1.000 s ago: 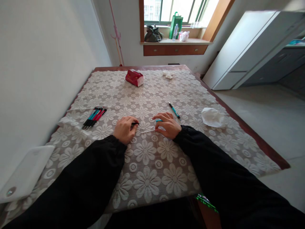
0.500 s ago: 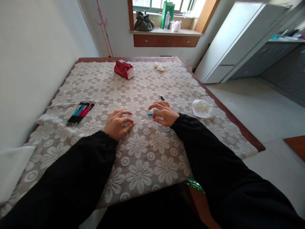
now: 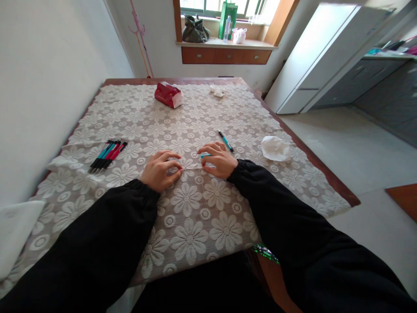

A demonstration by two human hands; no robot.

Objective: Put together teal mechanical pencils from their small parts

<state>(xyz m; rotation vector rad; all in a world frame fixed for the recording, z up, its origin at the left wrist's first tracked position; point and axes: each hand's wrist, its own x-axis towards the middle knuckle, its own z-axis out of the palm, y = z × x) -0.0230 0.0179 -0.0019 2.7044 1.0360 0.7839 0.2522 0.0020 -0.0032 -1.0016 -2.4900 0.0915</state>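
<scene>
My left hand (image 3: 160, 170) rests on the flowered lace tablecloth (image 3: 190, 237), its thumb and forefinger brought together. Opposite it, my right hand (image 3: 219, 160) has thumb and fingers curled in. A thin pale line (image 3: 193, 168) runs across the cloth between the two sets of fingertips; whether it is a strand or a raised fold, I cannot tell. A small teal piece (image 3: 205, 155) shows among my right fingers, mostly hidden. Just behind that hand lies a teal mechanical pencil (image 3: 226, 140) with black ends.
Several teal and red pencils (image 3: 108, 155) lie side by side at the left. A crumpled white tissue (image 3: 276, 148) is on the right. Farther back are a red tissue pack (image 3: 168, 95) and a crumpled pale wad (image 3: 216, 91). A white object (image 3: 19, 232) sits at the near left edge.
My right hand has shifted left and slightly toward me, its fingers closing over the teal piece. More of the teal pencil behind it shows. My left hand stays about where it was.
</scene>
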